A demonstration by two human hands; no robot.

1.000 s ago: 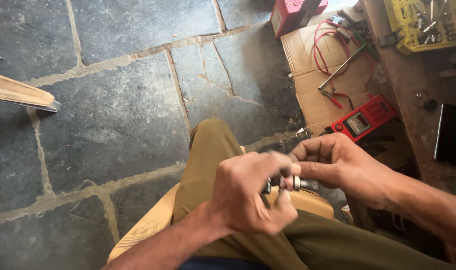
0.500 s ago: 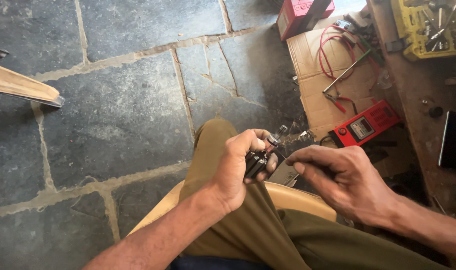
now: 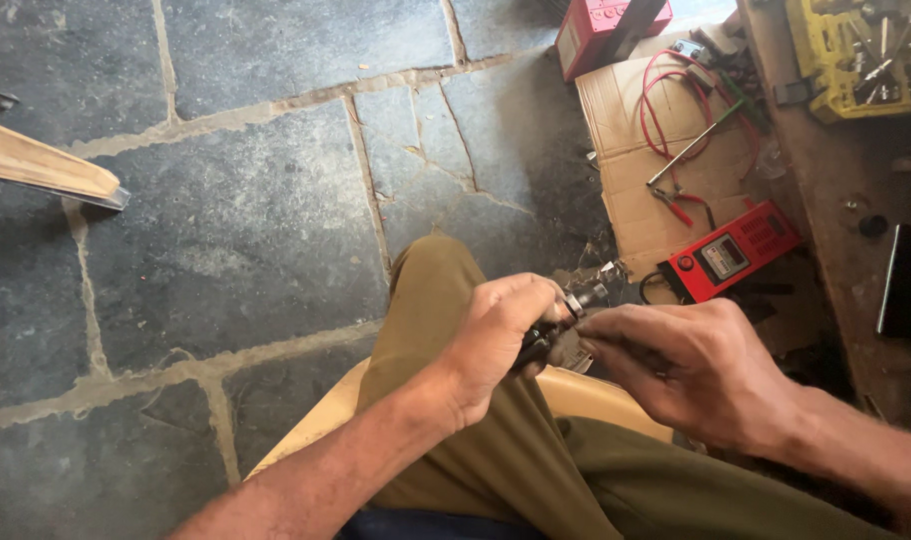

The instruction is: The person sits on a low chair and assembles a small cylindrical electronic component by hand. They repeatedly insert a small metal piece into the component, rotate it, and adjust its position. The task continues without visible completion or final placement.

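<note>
Black part [image 3: 547, 335] in curled left hand [image 3: 495, 340]

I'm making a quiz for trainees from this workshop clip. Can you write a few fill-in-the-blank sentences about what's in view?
1. The left hand grips a small dark ____ part.
2. The right hand meets that part from the ____ side.
3. The red meter lies on a sheet of ____.
4. The floor is made of grey ____ slabs.

Missing words: metal; right; cardboard; stone
</note>
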